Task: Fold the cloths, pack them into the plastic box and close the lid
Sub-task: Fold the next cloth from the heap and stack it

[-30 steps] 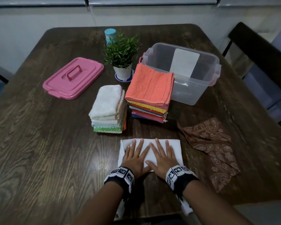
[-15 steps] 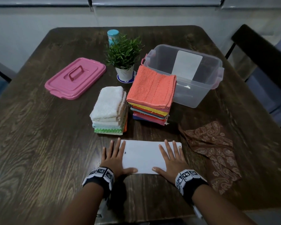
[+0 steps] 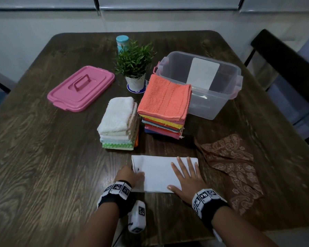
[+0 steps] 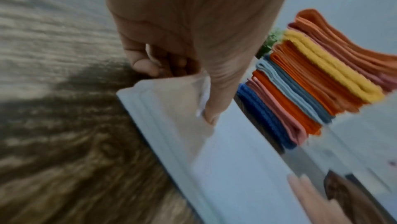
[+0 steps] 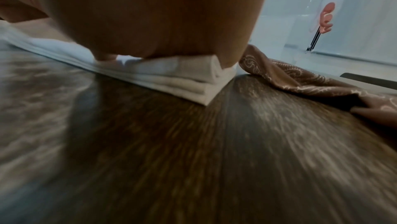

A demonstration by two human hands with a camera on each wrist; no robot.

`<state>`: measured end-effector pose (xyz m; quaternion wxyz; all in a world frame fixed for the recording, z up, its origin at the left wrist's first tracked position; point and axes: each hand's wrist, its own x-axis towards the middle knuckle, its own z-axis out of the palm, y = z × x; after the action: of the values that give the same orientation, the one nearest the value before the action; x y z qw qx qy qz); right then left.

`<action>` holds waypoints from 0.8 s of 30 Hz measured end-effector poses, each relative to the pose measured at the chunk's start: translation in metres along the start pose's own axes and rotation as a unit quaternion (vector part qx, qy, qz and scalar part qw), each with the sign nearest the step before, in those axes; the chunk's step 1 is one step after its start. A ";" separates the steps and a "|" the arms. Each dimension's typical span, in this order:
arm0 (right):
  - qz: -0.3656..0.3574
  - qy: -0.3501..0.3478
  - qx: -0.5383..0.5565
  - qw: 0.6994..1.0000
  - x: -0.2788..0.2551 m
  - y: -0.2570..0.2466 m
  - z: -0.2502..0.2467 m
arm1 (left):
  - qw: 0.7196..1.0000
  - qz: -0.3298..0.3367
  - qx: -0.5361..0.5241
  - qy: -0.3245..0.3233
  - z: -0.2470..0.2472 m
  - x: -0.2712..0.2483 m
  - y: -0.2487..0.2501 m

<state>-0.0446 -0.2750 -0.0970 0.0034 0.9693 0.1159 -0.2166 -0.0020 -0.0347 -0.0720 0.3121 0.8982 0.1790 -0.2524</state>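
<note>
The white cloth [image 3: 161, 172], folded into a strip, was laid flat on the tabletop [image 3: 43, 157] just in front of the two stacks of folded cloths [image 3: 141, 118], its long axis running left to right. Its left end was pinched between thumb and curled fingers of the left hand [image 3: 128, 175]. Its right half was pressed down by the right hand [image 3: 185, 179], fingers straight and spread. The next fold was judged to be left end over right. The plastic box [image 3: 212, 86] stood open behind the stacks.
</note>
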 end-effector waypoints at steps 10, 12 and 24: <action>-0.026 -0.038 -0.003 0.999 0.006 -0.006 -0.001 | 0.995 0.047 -0.086 -0.004 -0.022 -0.006 -0.019; -0.027 -0.010 -0.011 1.000 0.004 -0.006 -0.009 | 0.992 0.049 -0.117 0.011 -0.022 -0.011 -0.019; 0.097 -0.029 0.676 0.730 -0.001 -0.038 -0.090 | 0.940 0.192 -0.275 0.055 -0.022 -0.047 0.018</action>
<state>-0.0160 -0.2327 -0.0135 -0.6283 0.7150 -0.1557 -0.2642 -0.0242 -0.0419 -0.0221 0.5795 0.8070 0.0828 -0.0787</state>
